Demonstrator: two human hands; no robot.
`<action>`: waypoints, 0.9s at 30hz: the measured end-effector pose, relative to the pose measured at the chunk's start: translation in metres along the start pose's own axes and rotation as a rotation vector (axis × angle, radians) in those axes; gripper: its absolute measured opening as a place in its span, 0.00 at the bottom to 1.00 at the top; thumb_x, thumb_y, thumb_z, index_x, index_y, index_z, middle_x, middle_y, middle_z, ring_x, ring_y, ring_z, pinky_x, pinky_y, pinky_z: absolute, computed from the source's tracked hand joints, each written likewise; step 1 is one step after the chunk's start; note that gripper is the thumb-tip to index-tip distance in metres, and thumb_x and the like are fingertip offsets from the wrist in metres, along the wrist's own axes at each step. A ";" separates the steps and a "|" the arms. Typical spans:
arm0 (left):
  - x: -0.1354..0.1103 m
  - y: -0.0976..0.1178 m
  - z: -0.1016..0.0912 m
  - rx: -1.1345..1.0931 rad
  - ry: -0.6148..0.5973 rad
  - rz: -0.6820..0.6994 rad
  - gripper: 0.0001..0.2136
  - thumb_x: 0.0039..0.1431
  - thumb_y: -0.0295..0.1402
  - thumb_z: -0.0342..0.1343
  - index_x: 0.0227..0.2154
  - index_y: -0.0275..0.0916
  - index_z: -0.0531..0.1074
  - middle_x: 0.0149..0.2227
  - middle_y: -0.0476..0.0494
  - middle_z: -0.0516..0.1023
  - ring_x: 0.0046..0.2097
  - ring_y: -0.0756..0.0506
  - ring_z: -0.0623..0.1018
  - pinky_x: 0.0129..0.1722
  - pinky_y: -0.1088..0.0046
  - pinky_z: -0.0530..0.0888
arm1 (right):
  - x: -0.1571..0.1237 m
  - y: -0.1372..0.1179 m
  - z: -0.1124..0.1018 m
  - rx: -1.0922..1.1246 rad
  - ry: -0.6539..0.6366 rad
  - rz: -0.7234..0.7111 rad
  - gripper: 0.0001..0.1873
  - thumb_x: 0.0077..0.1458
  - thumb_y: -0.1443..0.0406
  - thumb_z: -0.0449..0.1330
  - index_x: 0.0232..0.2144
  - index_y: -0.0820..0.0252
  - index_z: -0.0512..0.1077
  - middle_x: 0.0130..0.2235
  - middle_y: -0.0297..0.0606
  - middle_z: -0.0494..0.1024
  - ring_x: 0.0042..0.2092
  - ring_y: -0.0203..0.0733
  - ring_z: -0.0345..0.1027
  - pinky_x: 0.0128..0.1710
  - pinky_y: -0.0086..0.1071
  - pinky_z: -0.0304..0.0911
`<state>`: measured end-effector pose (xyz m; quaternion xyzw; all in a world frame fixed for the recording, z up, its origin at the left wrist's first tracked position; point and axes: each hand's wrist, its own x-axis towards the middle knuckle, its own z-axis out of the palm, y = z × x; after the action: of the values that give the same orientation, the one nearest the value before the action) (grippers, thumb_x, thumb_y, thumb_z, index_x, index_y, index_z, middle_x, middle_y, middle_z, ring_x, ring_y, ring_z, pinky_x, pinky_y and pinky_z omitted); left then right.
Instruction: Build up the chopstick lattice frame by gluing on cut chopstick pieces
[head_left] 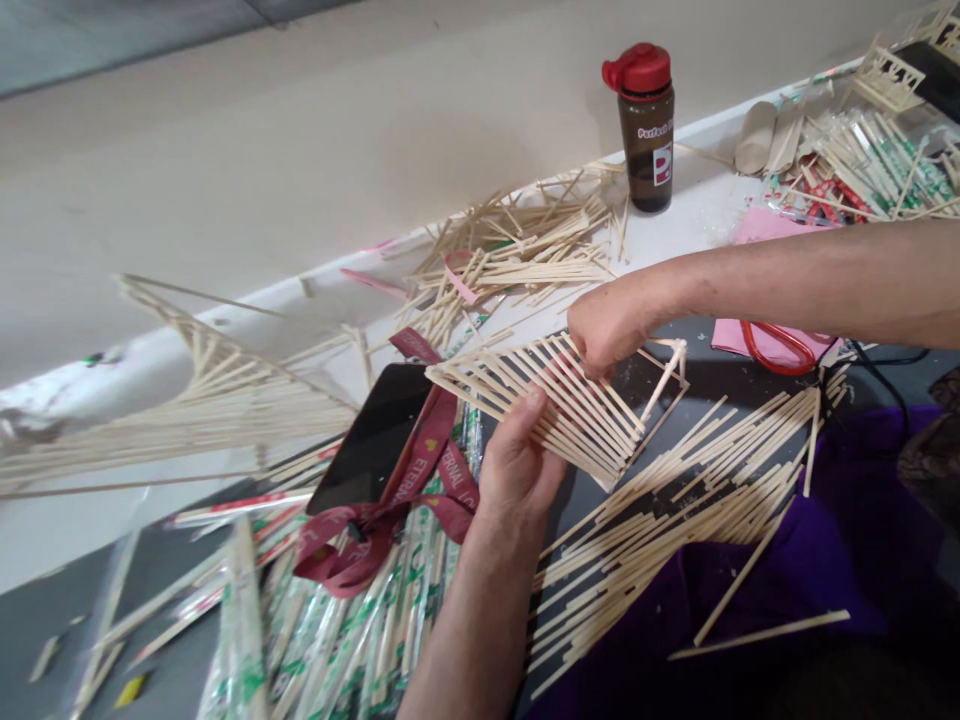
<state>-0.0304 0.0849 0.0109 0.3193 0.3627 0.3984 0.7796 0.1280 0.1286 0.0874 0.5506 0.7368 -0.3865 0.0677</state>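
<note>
A small model built of wooden chopsticks (555, 400), with a row of slats side by side, is held tilted over the dark mat. My left hand (521, 460) grips it from the near side, thumb on top of the slats and fingers underneath. At its far edge my right hand (611, 325) is closed, fingers curled down against the slats. What those fingertips pinch is hidden. An open stick frame (664, 385) juts out at the model's right end. Loose chopsticks (675, 500) lie spread just below it.
A phone (367, 435) and red lanyard (427, 470) rest on wrapped chopsticks (360, 640). Behind are a chopstick pile (517, 250) and a red-capped bottle (649, 130). A larger, blurred stick structure (195, 410) stands left. Right lie a pink packet (780, 245) and black cable (885, 355).
</note>
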 end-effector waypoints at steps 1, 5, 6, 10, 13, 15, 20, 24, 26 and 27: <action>0.000 0.000 0.000 0.003 0.000 -0.001 0.13 0.40 0.40 0.67 0.28 0.38 0.77 0.32 0.44 0.82 0.45 0.37 0.79 0.47 0.62 0.77 | 0.000 -0.001 0.000 0.044 0.009 0.016 0.13 0.45 0.74 0.65 0.12 0.68 0.72 0.12 0.28 0.62 0.25 0.31 0.64 0.27 0.25 0.56; 0.000 0.000 0.001 -0.005 0.003 -0.001 0.13 0.41 0.39 0.66 0.29 0.38 0.76 0.33 0.43 0.82 0.47 0.35 0.79 0.47 0.60 0.77 | 0.000 -0.001 0.002 0.174 0.073 0.083 0.18 0.39 0.77 0.67 0.07 0.66 0.66 0.08 0.24 0.56 0.19 0.25 0.54 0.20 0.23 0.47; 0.000 0.000 0.002 -0.005 0.004 -0.003 0.13 0.41 0.39 0.66 0.30 0.38 0.76 0.33 0.43 0.82 0.48 0.35 0.78 0.47 0.60 0.77 | 0.000 -0.001 0.002 0.179 0.078 0.093 0.19 0.39 0.77 0.67 0.06 0.65 0.65 0.08 0.24 0.55 0.18 0.25 0.53 0.19 0.23 0.45; 0.000 0.001 0.002 0.003 0.002 -0.008 0.14 0.40 0.40 0.67 0.30 0.38 0.76 0.35 0.41 0.82 0.49 0.34 0.78 0.47 0.59 0.77 | 0.001 0.001 0.002 0.101 0.028 0.022 0.16 0.43 0.76 0.65 0.09 0.66 0.69 0.08 0.23 0.56 0.17 0.24 0.52 0.19 0.23 0.45; 0.000 0.000 0.001 0.010 0.000 -0.003 0.14 0.40 0.40 0.67 0.29 0.38 0.77 0.35 0.42 0.82 0.48 0.34 0.78 0.46 0.59 0.77 | 0.002 0.004 0.001 0.085 0.012 -0.016 0.13 0.43 0.75 0.65 0.11 0.67 0.72 0.09 0.25 0.60 0.18 0.26 0.55 0.21 0.24 0.49; 0.000 0.000 -0.001 0.005 0.006 -0.004 0.14 0.40 0.40 0.67 0.30 0.38 0.77 0.35 0.43 0.82 0.47 0.35 0.79 0.46 0.60 0.77 | 0.003 0.006 0.001 0.094 0.007 -0.037 0.11 0.43 0.74 0.64 0.13 0.67 0.73 0.10 0.26 0.61 0.20 0.28 0.58 0.23 0.25 0.52; 0.000 -0.001 -0.002 -0.009 0.020 -0.028 0.15 0.38 0.40 0.68 0.29 0.37 0.77 0.35 0.43 0.82 0.46 0.35 0.80 0.46 0.61 0.77 | 0.003 0.013 -0.003 0.095 -0.013 -0.103 0.05 0.44 0.72 0.61 0.19 0.68 0.75 0.14 0.27 0.66 0.22 0.32 0.61 0.24 0.27 0.55; -0.002 0.001 0.000 -0.006 0.029 -0.034 0.17 0.38 0.40 0.69 0.31 0.36 0.77 0.35 0.42 0.82 0.46 0.35 0.79 0.46 0.61 0.77 | -0.001 0.016 -0.006 0.143 0.028 -0.129 0.07 0.45 0.70 0.61 0.19 0.68 0.74 0.16 0.29 0.67 0.22 0.31 0.59 0.24 0.27 0.53; -0.005 0.002 0.000 -0.002 0.017 -0.044 0.20 0.37 0.41 0.70 0.34 0.36 0.77 0.37 0.41 0.82 0.46 0.35 0.79 0.47 0.61 0.77 | -0.005 0.015 -0.009 0.227 0.101 -0.142 0.08 0.45 0.70 0.61 0.17 0.68 0.72 0.16 0.29 0.66 0.22 0.30 0.58 0.23 0.28 0.51; -0.006 0.003 0.000 0.002 0.005 -0.051 0.21 0.37 0.42 0.70 0.35 0.36 0.77 0.38 0.40 0.82 0.47 0.35 0.79 0.47 0.61 0.77 | -0.007 0.015 -0.010 0.283 0.148 -0.146 0.08 0.45 0.71 0.60 0.16 0.68 0.71 0.16 0.30 0.66 0.22 0.30 0.58 0.23 0.27 0.50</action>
<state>-0.0342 0.0810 0.0151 0.3095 0.3733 0.3787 0.7883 0.1467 0.1313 0.0904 0.5266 0.7160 -0.4488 -0.0930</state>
